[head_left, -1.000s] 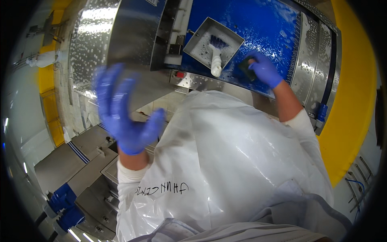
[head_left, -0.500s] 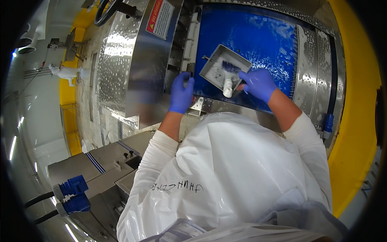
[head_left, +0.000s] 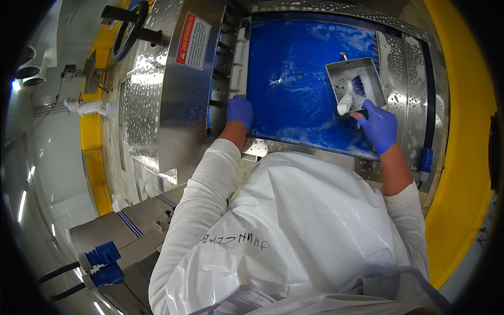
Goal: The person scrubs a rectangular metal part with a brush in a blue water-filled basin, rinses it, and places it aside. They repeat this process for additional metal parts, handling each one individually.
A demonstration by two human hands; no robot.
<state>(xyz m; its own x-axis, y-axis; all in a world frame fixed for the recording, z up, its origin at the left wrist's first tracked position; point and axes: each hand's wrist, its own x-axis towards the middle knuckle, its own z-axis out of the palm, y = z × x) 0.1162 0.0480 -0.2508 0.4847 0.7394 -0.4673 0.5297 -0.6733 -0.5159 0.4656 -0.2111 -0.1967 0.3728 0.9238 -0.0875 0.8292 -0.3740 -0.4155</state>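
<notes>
My right hand [head_left: 379, 126], in a blue glove, grips the near right corner of a square metal tray [head_left: 332, 80] over the right side of a wet blue belt [head_left: 294, 100]. Inside the tray, in white suds, lies a scrubbing brush with blue bristles [head_left: 358, 85] and a thick white handle [head_left: 344, 104] that reaches the near rim. My gloved left hand [head_left: 240, 111] is at the near end of a long white bar [head_left: 240, 60] along the belt's left edge. Its fingers are curled round that end and partly hidden.
A steel housing [head_left: 181, 94] splashed with foam rises at left, with a black handwheel [head_left: 131, 31]. A foamy steel panel [head_left: 394, 68] borders the belt at right, before a yellow barrier [head_left: 457, 157]. Blue plugs [head_left: 105, 265] hang lower left. Another person [head_left: 86, 107] stands far off.
The tray with the brush has moved right across the belt and turned, held in my right hand. My left hand has settled onto the white bar's near end, its fingers now curled.
</notes>
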